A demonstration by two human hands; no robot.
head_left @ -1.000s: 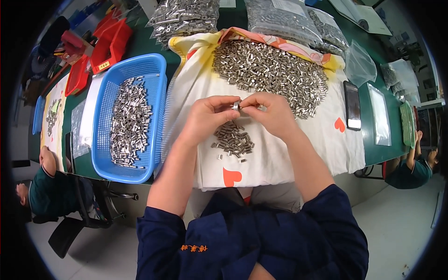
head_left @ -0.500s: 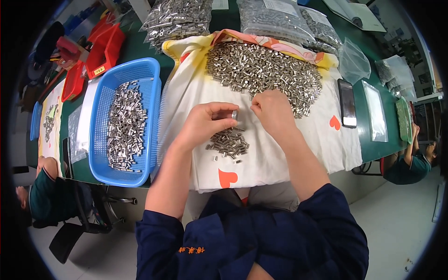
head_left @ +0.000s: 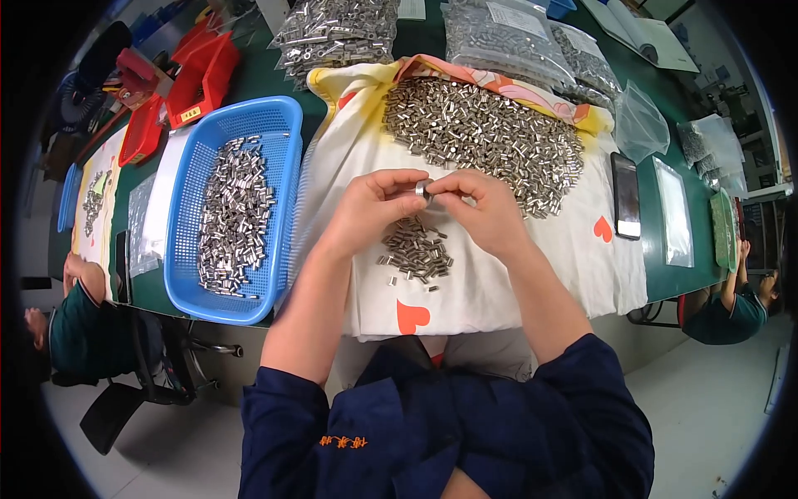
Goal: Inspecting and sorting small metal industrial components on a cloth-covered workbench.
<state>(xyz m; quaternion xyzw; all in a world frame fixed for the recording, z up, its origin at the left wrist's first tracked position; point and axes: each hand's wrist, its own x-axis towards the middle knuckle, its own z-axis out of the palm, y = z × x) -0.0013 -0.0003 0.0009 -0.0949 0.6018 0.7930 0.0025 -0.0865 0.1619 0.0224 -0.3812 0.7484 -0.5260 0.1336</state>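
Between thumb and fingers, my left hand [head_left: 366, 209] pinches a small shiny metal sleeve [head_left: 422, 190]. From the other side, the closed fingertips of my right hand [head_left: 485, 212] meet it; whether they hold a second piece is hidden. Just below both hands, a small heap of metal sleeves [head_left: 416, 251] lies on a white cloth [head_left: 549, 274] with red hearts. Beyond my hands spreads a much larger pile of similar sleeves [head_left: 490, 133]. To the left stands a blue perforated basket [head_left: 179, 258] with many sleeves inside.
Plastic bags of metal parts [head_left: 337, 37] line the back of the green table, with another bag [head_left: 507, 41] beside them. A phone [head_left: 626, 195] and a flat clear bag [head_left: 672, 212] lie at right. Red bins [head_left: 204, 79] stand far left. Co-workers sit at both sides.
My right hand has moved down and left from beside the large pile to meet the metal sleeve at my left fingertips. The whole view has shifted slightly.
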